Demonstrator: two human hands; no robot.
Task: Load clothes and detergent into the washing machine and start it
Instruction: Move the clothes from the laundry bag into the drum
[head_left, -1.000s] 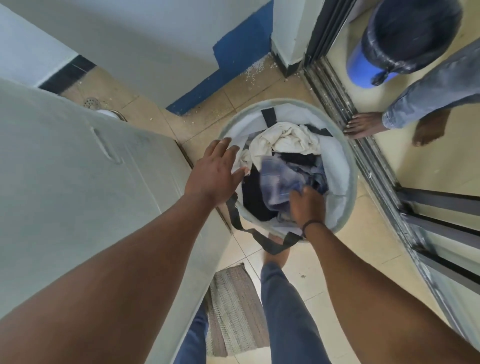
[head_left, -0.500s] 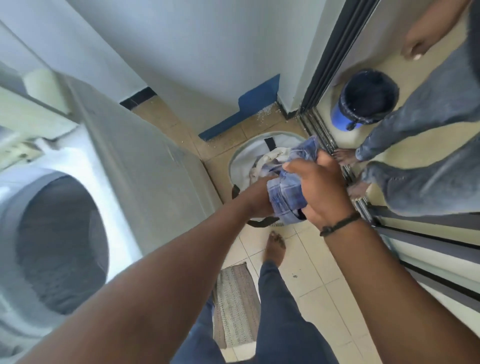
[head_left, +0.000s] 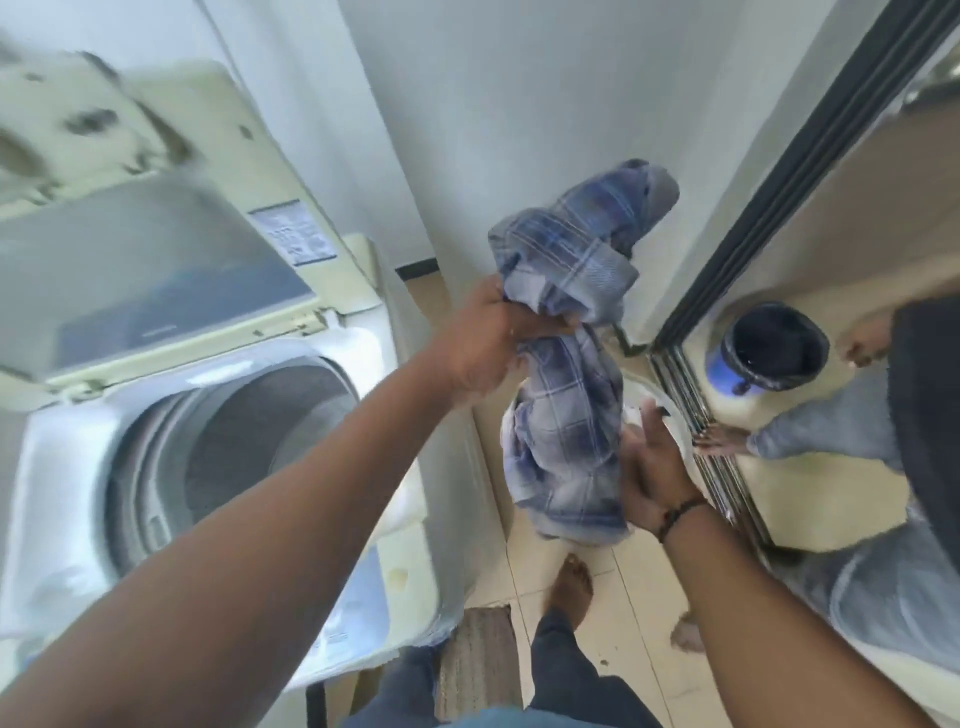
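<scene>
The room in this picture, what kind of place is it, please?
Probably a home laundry corner. A top-loading washing machine stands with its lid raised, the left hand holds a blue checked shirt, and the floor is tiled.

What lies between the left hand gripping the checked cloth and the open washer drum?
In the head view, only the washer's pale top rim; left hand, checked cloth.

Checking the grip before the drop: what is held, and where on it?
The left hand grips the blue plaid garment around its bunched middle; the right hand is open beside it.
</scene>
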